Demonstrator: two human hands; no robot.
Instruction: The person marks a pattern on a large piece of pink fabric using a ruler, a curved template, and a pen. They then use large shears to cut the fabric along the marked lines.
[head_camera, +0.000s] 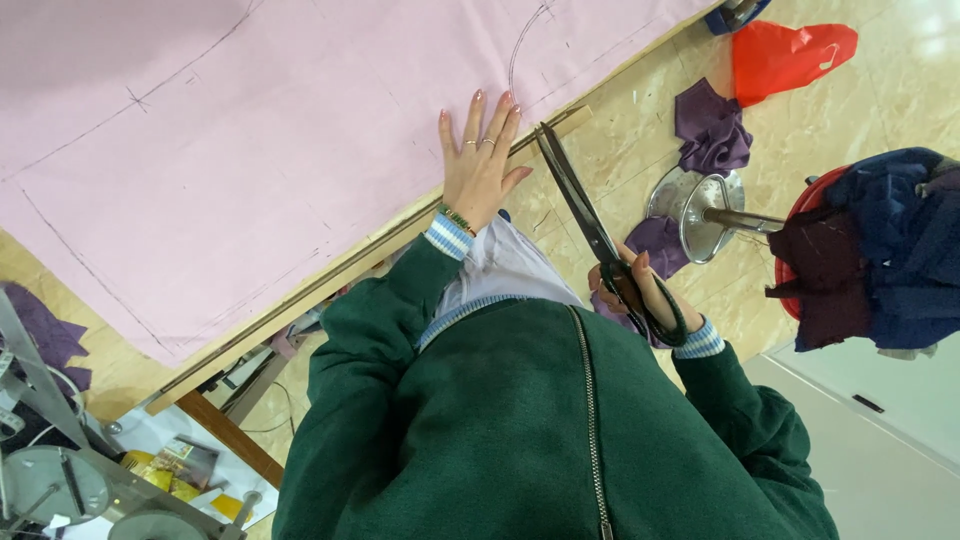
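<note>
The left hand (478, 168) lies flat, fingers spread, on pink fabric (250, 150) marked with pencil lines at the table edge (330, 275). The right hand (640, 290) grips black scissors (580, 205), whose blades point at the fabric's edge.

Pink fabric (250, 150) covers the cutting table (350, 262) flat to its near edge, so the surface is open to pass over. At that edge the left hand (478, 165) presses down and the scissors (585, 215) point in, blades apparently closed, narrowing the gap between them.
</note>
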